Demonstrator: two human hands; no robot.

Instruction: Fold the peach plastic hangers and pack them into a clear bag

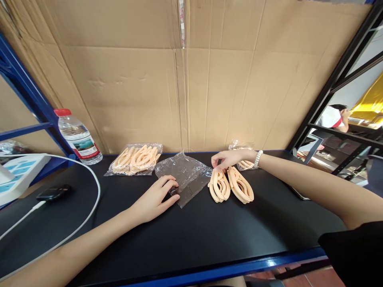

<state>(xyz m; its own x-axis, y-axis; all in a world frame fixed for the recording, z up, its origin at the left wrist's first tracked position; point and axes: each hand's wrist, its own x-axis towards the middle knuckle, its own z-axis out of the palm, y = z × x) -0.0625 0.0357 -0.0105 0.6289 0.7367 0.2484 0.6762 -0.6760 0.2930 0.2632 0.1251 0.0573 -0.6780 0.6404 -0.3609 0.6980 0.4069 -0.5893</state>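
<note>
Your left hand (155, 197) presses the empty plastic bag (185, 177) flat on the counter (209, 235), gripping nothing; your right hand (227, 159) pinches the peach clips (230, 187).

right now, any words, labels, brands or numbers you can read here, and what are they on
None can be read.
water bottle: its label carries print, too small and blurred to make out.
white power strip: blue panels, no legible marking.
dark device: no visible text.
empty clear bag under the left hand: unprinted.
peach plastic pieces at the right hand: no marking visible.
</note>
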